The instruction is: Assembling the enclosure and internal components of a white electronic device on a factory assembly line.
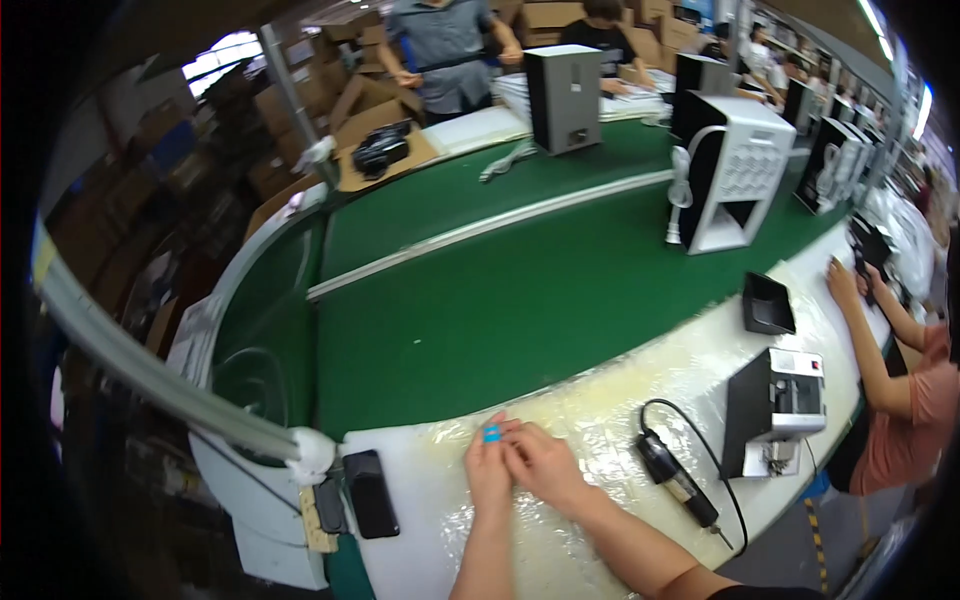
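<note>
My left hand [488, 472] and my right hand [546, 466] meet over the plastic-covered near edge of the bench. The fingertips of both are closed together, the right ones pressed against the left. A small bright-blue piece [491, 433] shows at my left fingers; whether it is wrapped round a finger or pinched, I cannot tell. To the left of my hands lies a black smartphone [371, 494]. On the right rests a black corded electric screwdriver [676, 478], its bit toward me.
Beyond my hands runs a green conveyor belt [480, 325] with a white appliance [742, 175] and a grey-fronted one [566, 100]. A small black-and-silver machine [778, 410] and a black tray [768, 304] stand right. A co-worker's arm [868, 335] reaches in there. A metal post [165, 360] rises left.
</note>
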Tool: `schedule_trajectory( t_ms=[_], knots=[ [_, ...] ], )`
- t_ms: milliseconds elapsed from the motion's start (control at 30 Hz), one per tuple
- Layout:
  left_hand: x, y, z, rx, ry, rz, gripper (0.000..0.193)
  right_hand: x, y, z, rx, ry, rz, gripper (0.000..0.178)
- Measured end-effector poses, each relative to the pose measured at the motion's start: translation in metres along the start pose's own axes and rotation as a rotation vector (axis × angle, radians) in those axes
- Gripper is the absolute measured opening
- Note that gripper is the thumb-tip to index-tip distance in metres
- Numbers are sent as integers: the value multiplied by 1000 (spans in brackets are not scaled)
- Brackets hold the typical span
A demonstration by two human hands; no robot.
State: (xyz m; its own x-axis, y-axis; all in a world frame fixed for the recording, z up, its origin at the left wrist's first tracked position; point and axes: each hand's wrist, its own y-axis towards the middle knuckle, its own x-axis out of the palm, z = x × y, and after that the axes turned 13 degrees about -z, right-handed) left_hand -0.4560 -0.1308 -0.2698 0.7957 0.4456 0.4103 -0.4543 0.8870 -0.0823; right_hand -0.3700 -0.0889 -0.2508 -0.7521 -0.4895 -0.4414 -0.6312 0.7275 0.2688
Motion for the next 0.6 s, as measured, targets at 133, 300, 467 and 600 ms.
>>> schedule_trajectory(
  t_ms=[133, 300, 467, 600],
  knots=[
    [6, -3, 11, -19, -159, -6, 30, 3, 3, 0, -167, -155, 87, 13],
    [17, -3, 9, -29, -240, 40, 35, -4, 2, -2, -136, -96, 80, 6],
    [22, -7, 7, -58, -272, -49, 35, -10, 1, -6, -53, -53, 97, 8],
    [31, -10, 2, -40, -241, 32, 36, -19, -2, -1, 11, -95, 2, 11]
  ],
)
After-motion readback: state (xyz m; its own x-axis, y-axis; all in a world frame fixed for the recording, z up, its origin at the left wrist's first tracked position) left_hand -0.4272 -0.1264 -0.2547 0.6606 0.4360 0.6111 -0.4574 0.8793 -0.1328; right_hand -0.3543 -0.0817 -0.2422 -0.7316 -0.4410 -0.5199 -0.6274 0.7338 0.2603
